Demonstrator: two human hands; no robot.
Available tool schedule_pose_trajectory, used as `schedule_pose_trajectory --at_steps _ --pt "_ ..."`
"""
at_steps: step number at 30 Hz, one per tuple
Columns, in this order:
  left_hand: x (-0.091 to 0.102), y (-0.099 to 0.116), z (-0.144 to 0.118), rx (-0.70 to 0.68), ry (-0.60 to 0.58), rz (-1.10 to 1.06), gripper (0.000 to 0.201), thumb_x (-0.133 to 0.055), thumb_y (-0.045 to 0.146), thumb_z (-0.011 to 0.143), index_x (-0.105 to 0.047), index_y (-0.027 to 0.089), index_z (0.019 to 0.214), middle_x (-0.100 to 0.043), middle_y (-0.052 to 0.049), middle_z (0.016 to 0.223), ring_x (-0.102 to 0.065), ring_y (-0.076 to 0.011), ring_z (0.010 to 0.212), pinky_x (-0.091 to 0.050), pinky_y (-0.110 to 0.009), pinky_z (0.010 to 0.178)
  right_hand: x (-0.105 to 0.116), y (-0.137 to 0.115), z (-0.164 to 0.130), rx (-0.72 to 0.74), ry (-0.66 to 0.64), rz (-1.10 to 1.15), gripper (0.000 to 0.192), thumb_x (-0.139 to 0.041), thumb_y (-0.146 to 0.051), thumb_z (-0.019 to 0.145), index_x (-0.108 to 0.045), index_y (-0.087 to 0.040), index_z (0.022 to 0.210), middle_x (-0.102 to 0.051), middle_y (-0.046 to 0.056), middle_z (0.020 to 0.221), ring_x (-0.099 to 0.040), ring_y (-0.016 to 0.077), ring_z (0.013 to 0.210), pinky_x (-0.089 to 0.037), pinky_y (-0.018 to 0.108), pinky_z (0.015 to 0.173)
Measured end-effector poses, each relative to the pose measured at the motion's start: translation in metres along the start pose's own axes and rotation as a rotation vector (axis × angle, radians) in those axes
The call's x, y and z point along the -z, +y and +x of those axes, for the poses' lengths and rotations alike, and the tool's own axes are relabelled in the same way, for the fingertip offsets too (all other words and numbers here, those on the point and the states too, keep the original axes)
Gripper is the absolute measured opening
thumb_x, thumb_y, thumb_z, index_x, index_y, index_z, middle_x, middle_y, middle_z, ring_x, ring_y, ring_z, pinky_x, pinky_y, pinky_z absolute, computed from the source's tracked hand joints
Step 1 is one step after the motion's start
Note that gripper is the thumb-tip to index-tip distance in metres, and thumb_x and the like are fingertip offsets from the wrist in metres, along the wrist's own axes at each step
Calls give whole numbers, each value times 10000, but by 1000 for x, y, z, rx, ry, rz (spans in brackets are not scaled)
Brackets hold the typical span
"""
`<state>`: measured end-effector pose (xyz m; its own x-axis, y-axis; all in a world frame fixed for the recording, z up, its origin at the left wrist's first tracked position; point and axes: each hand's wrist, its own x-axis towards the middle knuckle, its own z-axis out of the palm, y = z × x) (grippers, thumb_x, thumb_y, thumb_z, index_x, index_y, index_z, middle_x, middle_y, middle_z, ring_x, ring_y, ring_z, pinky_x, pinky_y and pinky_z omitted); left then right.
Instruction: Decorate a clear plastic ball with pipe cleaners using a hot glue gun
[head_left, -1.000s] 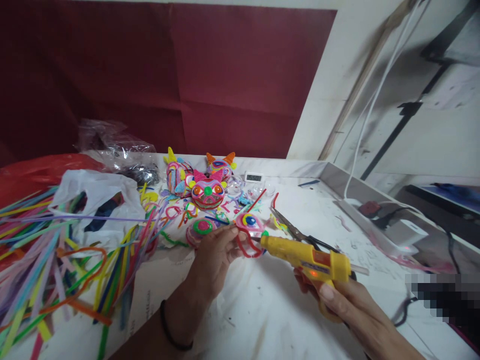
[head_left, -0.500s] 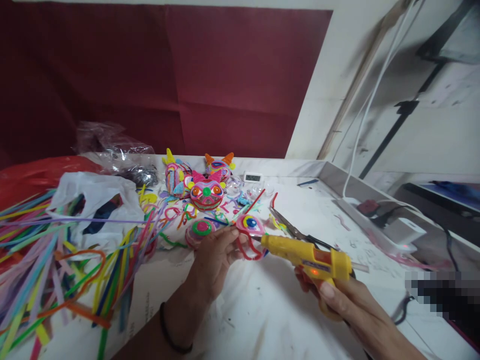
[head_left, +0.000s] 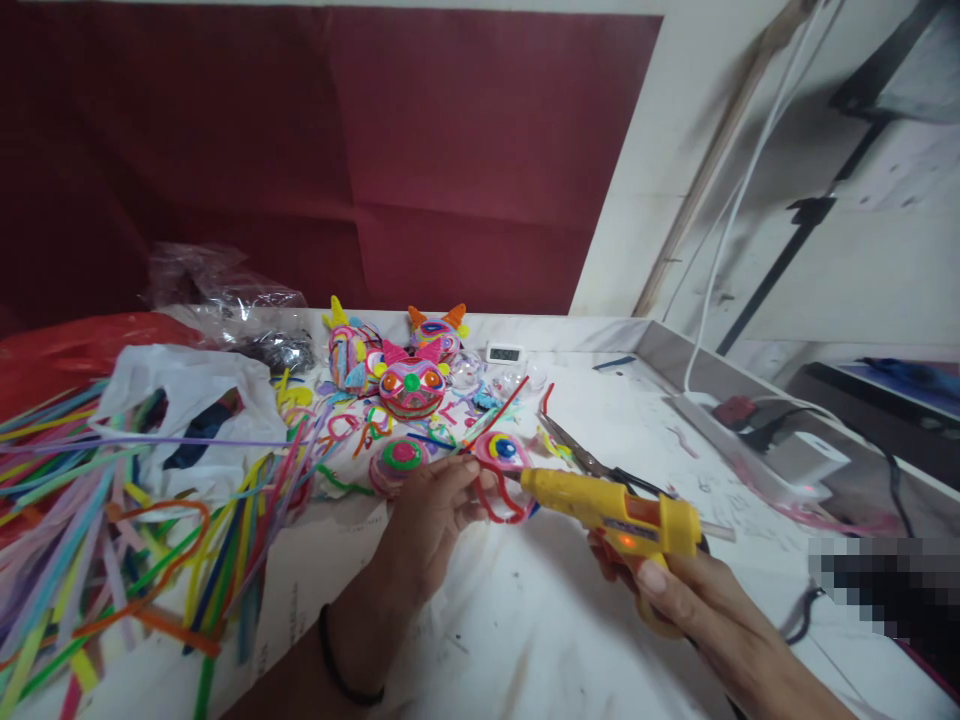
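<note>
**Glue gun held to a small pipe-cleaner piece above the tabletop**

Nearest the viewer, a yellow glue gun (head_left: 615, 512) is gripped in the right hand (head_left: 679, 595), with the fingers (head_left: 651, 577) wrapped around the handle and one lying at the trigger. An orange light is lit on its body. The nozzle is pointed away from the right hand, toward the left hand, and appears to meet the lower edge of a small craft piece (head_left: 501, 458). The gun is judged rigid and light, safe to hold only at the handle, since the tip is probably hot.

The craft piece is pinched at its near-left edge by the fingertips (head_left: 471, 468) of the left hand (head_left: 424, 520), closed on it just above the tabletop (head_left: 540, 620). It is a pink disc of coiled pipe cleaner with a blue and yellow eye, and a red loop hangs below. It is judged very light, fuzzy and easily bent, so it is best gripped at the rim, away from fresh glue.

Just beyond the nozzle, scissors (head_left: 585, 460) lie flat. To the left of the left hand, a heap of loose pipe cleaners (head_left: 112, 540) is spread beside a white plastic bag (head_left: 187, 400). Farther off, finished colourful heads (head_left: 411, 385) are grouped, with a small digital clock (head_left: 504, 353) behind them. At the back, a dark red backdrop (head_left: 337, 150) is hung.
</note>
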<state>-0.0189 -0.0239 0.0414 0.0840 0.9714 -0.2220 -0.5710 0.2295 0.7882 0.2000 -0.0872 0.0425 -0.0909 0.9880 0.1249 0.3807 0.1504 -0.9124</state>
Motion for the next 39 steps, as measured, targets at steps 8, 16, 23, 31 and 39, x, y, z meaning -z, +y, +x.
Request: schedule_pose_trajectory --at_steps 8,16,23,31,39 --pt "2 2 0 -2 15 -14 166 -781 216 617 -650 135 679 -673 -29 662 -605 -108 597 -431 -176 510 0 -5 -3 0 27 -44 455 -504 -631 807 -728 -234 815 -712 65 819 -623 273 795 -516 356 745" --pt "0 3 1 7 36 -46 149 -778 184 612 -658 126 677 -675 -31 639 -610 -106 576 -433 -168 482 2 -1 -4 -10 24 -41 466 -512 -626 807 -744 -238 920 -733 78 915 -635 295 855 -517 378 794" --pt "2 2 1 39 35 -143 142 -776 151 611 -658 123 683 -691 -17 635 -623 -92 568 -440 -154 464 0 -5 -7 -9 58 21 472 -530 -634 788 -751 -232 896 -734 94 956 -640 315 868 -522 391 738" --pt "1 3 2 68 4 -212 102 -747 115 639 -651 125 670 -687 -11 616 -623 -86 555 -453 -152 465 4 -2 -5 20 9 7 484 -482 -621 821 -747 -238 952 -727 91 866 -647 301 820 -533 359 655" --pt "3 1 2 41 -66 -175 127 -785 153 611 -674 125 667 -685 -6 604 -608 -86 526 -448 -153 443 -1 0 -19 -133 116 -24 528 -517 -666 770 -737 -275 1047 -705 73 1133 -613 340 1063 -478 448 959"
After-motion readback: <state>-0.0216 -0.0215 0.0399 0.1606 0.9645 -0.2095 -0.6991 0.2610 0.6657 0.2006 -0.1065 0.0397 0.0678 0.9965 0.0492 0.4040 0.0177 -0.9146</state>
